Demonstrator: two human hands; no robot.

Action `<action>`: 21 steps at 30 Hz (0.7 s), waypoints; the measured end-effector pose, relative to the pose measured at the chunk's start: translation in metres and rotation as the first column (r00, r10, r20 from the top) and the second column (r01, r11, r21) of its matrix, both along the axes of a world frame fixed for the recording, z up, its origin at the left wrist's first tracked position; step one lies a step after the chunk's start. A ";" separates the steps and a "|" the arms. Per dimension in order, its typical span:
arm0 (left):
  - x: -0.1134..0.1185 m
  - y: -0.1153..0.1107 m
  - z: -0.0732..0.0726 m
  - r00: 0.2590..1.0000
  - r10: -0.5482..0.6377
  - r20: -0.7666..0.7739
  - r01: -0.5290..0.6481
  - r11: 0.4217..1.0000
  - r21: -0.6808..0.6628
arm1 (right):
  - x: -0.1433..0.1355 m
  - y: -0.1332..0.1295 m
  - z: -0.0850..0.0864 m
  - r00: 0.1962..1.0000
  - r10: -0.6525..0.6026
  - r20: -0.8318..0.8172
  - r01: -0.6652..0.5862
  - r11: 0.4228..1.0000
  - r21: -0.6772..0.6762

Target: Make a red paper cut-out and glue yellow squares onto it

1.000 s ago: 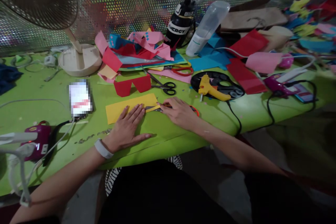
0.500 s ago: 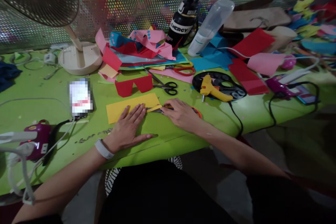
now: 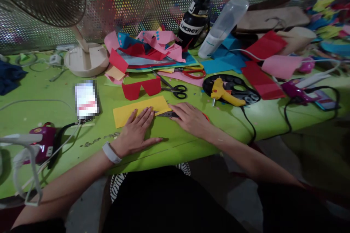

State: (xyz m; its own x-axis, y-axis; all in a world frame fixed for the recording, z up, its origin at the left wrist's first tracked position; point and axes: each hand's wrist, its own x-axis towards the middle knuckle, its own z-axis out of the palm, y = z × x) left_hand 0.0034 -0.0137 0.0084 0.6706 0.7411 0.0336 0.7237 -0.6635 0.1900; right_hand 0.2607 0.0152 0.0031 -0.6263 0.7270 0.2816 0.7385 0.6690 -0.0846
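Nearest us, on the green table (image 3: 177, 153), the left hand (image 3: 136, 129), a pale band (image 3: 111, 153) at its wrist, lies flat with fingers extended; its grip is released, and the fingers rest on the lower part of a yellow paper (image 3: 142, 105). The right hand (image 3: 193, 118) bends over orange-handled scissors (image 3: 165, 114), whose blades point toward the left fingertips, along the paper's lower right edge. Whether this grip grasps the scissors or pinches the paper's corner, we cannot tell. We judge the step in hand to be steadying the sheet while its edge is worked at the blades; the next move seems to call for a still left hand, its fingertips clear of the points. Just beyond the paper we find a notched red paper piece (image 3: 131, 90) beside black-handled scissors (image 3: 173, 89); to their right, a yellow glue gun (image 3: 218, 87) rests on a black tray (image 3: 209, 85). Farther back, we note a fan (image 3: 87, 62), heaped paper scraps (image 3: 147, 49) and a black bottle (image 3: 190, 29).
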 end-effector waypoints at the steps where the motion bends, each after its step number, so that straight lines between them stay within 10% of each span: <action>1: 0.003 0.000 0.000 1.000 0.004 0.001 -0.004 1.000 -0.005 | 0.001 0.001 0.001 1.000 -0.002 -0.007 0.002 1.000 -0.007; 21: -0.002 -0.007 -0.001 1.000 -0.005 0.008 0.005 1.000 -0.001 | 0.013 0.008 -0.002 0.987 0.008 -0.160 -0.021 0.997 -0.074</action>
State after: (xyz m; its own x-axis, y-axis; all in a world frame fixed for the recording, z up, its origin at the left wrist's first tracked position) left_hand 0.0014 -0.0203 0.0077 0.6743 0.7374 0.0382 0.7186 -0.6672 0.1962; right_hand 0.2733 0.0235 0.0012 -0.5882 0.7411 0.3235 0.7016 0.6667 -0.2515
